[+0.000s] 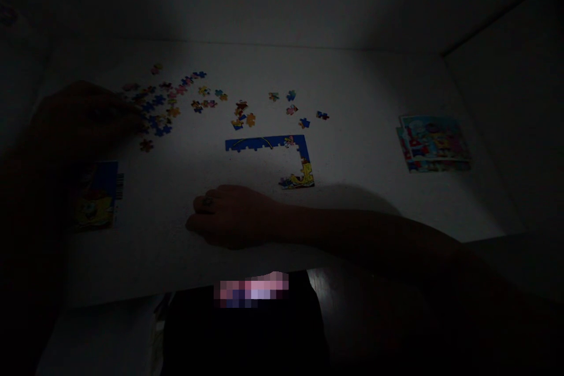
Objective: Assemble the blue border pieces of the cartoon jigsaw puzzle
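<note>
Two bare hands over the white bench [361, 106]! The left hand [83, 114] reaches into a scatter of small multicoloured cardboard jigsaw pieces [161, 108], though it's so dark I can't tell whether those fingers pinch anything. The right hand [233, 217], ringed and curled, rests with nothing showing in it, just below an L-shaped blue-edged jigsaw section [264, 142]. Printed picture cards [434, 144] sit far right, and a smaller printed card [96, 195] lies below the left hand.

White tabletop [361, 211], poorly lit: loose jigsaw pieces [163, 103] scattered upper left, partly assembled puzzle border [268, 143] mid-surface, printed cards [434, 144] at right, perhaps packaging; another printed card [96, 195] at left.
</note>
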The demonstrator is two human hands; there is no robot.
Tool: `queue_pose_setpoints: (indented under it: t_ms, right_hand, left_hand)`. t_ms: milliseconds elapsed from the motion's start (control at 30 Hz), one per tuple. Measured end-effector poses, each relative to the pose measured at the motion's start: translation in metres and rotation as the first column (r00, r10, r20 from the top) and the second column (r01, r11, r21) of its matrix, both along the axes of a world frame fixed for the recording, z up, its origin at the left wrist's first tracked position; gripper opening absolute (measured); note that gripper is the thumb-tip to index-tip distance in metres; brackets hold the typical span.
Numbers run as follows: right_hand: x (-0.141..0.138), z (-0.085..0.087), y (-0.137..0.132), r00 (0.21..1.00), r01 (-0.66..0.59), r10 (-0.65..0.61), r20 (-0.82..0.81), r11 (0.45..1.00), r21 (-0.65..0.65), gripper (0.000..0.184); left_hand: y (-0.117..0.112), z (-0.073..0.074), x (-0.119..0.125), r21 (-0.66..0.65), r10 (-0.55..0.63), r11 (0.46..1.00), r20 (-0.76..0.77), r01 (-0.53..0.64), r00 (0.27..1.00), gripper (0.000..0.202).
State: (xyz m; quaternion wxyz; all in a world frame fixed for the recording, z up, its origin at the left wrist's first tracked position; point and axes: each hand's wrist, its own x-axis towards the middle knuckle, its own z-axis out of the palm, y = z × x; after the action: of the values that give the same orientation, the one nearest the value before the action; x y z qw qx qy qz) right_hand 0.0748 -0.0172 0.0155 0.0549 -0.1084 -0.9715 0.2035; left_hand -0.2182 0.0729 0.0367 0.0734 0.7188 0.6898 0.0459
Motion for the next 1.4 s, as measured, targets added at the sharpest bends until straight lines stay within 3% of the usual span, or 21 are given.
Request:
queue_pose_setpoints:
  t_ms: [300, 467, 800, 1000, 1400]
  right_hand:
    - [0.000, 0.002, 0.001, 1.000, -0.001, 0.001, 0.025, 1.000, -0.011, 0.024]
    - [-0.001, 0.000, 0.000, 1.000, -0.002, 0.002, 0.006, 1.000, -0.013, 0.025]
    - [-0.001, 0.004, 0.001, 0.999, -0.003, 0.004, 0.052, 0.999, -0.032, 0.025]
    - [-0.001, 0.001, 0.000, 0.999, -0.003, 0.004, 0.043, 1.000, -0.031, 0.025]
    - [0.001, 0.000, 0.000, 1.000, 0.005, -0.005, -0.003, 1.000, -0.008, 0.022]
  left_hand:
    - [-0.002, 0.003, 0.010, 0.038, -0.039, 0.999, 0.010, 0.038, 0.999, 0.074]
    - [-0.004, 0.002, 0.009, 0.063, 0.000, 0.998, 0.008, 0.000, 1.000, 0.069]
    - [-0.002, 0.001, 0.009, 0.044, 0.084, 0.995, 0.023, -0.085, 0.996, 0.083]
    - [-0.001, 0.000, 0.009, 0.064, 0.014, 0.998, 0.027, -0.015, 1.000, 0.095]
    - [0.005, 0.001, 0.003, 0.077, 0.062, 0.995, 0.085, -0.068, 0.994, 0.050]
